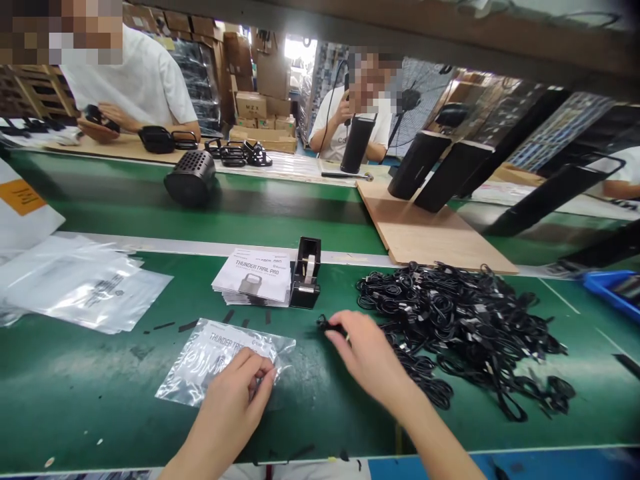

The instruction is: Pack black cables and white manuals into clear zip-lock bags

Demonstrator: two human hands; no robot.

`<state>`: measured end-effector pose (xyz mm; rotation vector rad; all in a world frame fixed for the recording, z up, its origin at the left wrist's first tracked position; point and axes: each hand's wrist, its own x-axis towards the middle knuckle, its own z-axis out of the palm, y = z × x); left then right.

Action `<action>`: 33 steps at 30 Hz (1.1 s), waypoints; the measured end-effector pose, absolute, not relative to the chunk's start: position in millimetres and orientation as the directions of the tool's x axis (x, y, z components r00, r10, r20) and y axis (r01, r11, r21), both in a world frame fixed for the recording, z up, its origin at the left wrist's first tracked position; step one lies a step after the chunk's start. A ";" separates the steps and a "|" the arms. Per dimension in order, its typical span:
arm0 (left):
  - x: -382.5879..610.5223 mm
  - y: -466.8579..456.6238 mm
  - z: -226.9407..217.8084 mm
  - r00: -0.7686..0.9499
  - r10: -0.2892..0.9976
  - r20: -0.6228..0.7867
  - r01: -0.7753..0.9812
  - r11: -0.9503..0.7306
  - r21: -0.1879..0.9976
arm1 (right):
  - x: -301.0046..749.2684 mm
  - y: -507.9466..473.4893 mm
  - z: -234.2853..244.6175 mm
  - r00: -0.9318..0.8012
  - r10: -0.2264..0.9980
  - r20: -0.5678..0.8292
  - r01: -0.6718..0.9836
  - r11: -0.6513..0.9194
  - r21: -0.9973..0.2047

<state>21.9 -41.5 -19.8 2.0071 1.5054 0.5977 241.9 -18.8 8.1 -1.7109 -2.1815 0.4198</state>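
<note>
My left hand [245,383] pinches the open-end side of a clear plastic bag [185,373] lying on the green bench. Inside the bag shows a printed booklet marked Thunder Trail Pro. Between the thumb and fingers of my right hand [367,347] is a coiled black cable [324,325], mostly covered by the fingers. A large heap of black cables [450,300] lies just right of that hand. Behind the bag stands a stack of printed booklets [255,277], with a black tape dispenser [306,273] against its right side.
More clear bags [90,283] are piled at the left. Black cylindrical speakers [420,163] stand on a wooden board [440,233] beyond the cables. Another dark speaker [191,177] sits on the far green surface. A blue bin [607,290] is at the right edge. Two people work across the bench.
</note>
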 end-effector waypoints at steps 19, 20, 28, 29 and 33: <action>13.3 -53.4 -4.2 0.153 0.986 0.072 0.438 -0.133 0.889 | 168.9 -49.2 14.9 -0.315 0.942 -0.111 0.421 0.035 -0.906; 13.5 -53.0 -1.8 0.156 0.985 0.073 0.421 -0.133 0.897 | 165.3 -48.1 14.6 -0.275 0.957 -0.094 0.439 0.038 -0.898; -4.3 -19.1 52.6 -0.043 0.962 0.271 0.271 -0.250 0.930 | 148.4 -13.8 96.8 -0.487 0.845 0.220 0.582 0.502 -0.639; -9.5 -13.7 57.7 -0.074 0.954 0.292 0.215 -0.271 0.938 | 146.5 -6.8 112.4 -0.543 0.807 0.234 0.586 0.563 -0.582; -26.9 1.1 60.9 0.011 0.957 0.291 -0.088 -0.289 0.953 | 142.7 14.6 164.1 -0.685 0.658 0.314 0.441 0.717 -0.540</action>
